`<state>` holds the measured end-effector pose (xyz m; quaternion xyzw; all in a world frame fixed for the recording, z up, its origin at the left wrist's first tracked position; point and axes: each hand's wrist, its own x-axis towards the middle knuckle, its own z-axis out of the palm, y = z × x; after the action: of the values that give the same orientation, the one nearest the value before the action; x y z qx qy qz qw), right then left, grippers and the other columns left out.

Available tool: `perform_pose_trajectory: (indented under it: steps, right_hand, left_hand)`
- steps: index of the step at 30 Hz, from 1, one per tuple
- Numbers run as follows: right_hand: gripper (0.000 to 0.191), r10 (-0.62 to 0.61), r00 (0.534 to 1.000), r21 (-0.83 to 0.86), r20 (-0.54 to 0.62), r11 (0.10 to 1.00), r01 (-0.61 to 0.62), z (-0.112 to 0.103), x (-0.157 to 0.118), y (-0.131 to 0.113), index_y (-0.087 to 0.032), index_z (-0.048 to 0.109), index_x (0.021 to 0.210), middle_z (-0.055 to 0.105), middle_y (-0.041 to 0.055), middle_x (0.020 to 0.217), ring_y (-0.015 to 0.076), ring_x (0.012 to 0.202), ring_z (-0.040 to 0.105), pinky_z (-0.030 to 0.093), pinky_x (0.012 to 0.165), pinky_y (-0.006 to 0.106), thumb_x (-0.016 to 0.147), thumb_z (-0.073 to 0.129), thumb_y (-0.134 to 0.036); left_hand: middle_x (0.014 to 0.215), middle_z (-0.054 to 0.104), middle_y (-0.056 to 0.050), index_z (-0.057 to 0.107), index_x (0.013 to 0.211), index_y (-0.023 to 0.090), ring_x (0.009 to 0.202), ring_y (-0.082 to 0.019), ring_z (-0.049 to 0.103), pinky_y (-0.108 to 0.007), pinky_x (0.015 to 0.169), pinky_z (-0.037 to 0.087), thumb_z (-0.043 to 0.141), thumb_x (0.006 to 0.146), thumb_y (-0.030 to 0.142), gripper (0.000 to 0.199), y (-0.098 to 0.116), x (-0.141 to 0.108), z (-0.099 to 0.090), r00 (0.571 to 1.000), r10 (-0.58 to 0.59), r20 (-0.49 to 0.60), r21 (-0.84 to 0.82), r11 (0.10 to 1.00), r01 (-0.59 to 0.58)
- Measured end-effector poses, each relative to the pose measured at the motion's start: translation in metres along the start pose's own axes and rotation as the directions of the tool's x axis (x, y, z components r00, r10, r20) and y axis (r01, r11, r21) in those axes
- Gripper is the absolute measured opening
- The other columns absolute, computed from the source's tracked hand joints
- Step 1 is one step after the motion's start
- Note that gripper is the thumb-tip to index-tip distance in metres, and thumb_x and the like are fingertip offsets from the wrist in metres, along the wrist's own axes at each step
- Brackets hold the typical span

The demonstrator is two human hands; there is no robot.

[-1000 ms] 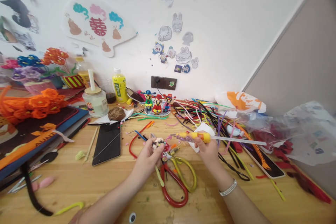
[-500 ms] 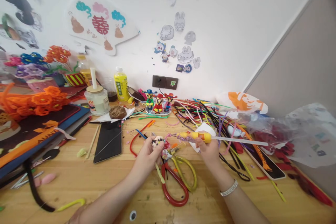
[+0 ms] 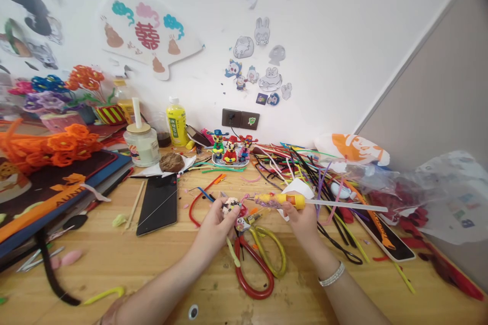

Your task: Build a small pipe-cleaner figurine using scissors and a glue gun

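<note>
My left hand (image 3: 218, 223) pinches a small cream-and-black craft piece (image 3: 231, 206) at the middle of the table. My right hand (image 3: 301, 221) is wrapped round a yellow glue gun (image 3: 292, 200), with a long white glue stick (image 3: 351, 205) coming out of its back end. The gun's tip points left, close to the craft piece; whether they touch cannot be made out. A pink strand shows at the tip. Scissors with one red handle (image 3: 257, 289) and one yellow handle lie below, between my hands, their blades partly hidden.
Three small figures (image 3: 231, 151) stand on a tray behind my hands. Many pipe cleaners (image 3: 316, 167) lie to the right. At the left are a black phone (image 3: 157, 205), a candle jar (image 3: 142, 146), a yellow bottle (image 3: 177, 122) and orange fuzzy flowers (image 3: 64, 150).
The glue gun and my right hand have shifted very slightly left, towards the craft piece. My left hand keeps its hold and has hardly moved.
</note>
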<state>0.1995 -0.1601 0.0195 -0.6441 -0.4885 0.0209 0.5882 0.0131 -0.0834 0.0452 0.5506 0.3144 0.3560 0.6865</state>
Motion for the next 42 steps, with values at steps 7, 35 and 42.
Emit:
perform_pose_trajectory:
  steps: [7, 35, 42]
  right_hand:
    - [0.033, 0.006, 1.000, -0.004, -0.016, 1.000, -0.006, 0.001, -0.001, 0.002, -0.016, 0.057, 0.068, 0.056, 0.0013, 0.052, 0.0150, 0.049, 0.052, 0.040, 0.044, 0.024, 0.071, 0.054, -0.049]
    - [0.031, -0.067, 0.998, -0.401, 0.017, 0.914, 0.068, -0.004, 0.005, 0.000, -0.017, 0.059, 0.074, 0.059, 0.0036, 0.063, 0.0188, 0.061, 0.053, 0.039, 0.057, 0.028, 0.074, 0.053, -0.047]
    - [0.028, -0.095, 0.942, -0.651, 0.322, 0.700, 0.294, 0.008, 0.008, 0.003, -0.014, 0.051, 0.101, 0.059, 0.0090, 0.090, 0.0230, 0.083, 0.049, 0.036, 0.070, 0.030, 0.074, 0.051, -0.022]
  left_hand:
    - [0.048, 0.044, 0.012, 0.043, 0.076, 0.020, 0.032, -0.004, 0.031, -0.019, 0.035, 0.020, 0.062, 0.062, 0.043, 0.033, 0.001, -0.001, 0.002, 1.000, -0.019, 0.003, -0.040, 0.999, 0.019]
    - [0.041, 0.039, 0.013, 0.040, 0.074, 0.020, 0.028, -0.003, 0.028, -0.016, 0.031, 0.017, 0.059, 0.065, 0.046, 0.034, -0.003, 0.001, -0.003, 0.999, 0.000, 0.037, -0.051, 0.999, 0.002]
    - [0.032, 0.027, 0.016, 0.039, 0.073, 0.022, 0.023, -0.003, 0.019, -0.016, 0.027, 0.010, 0.059, 0.062, 0.052, 0.037, 0.001, 0.000, -0.002, 0.995, -0.100, 0.014, -0.107, 0.989, 0.101]
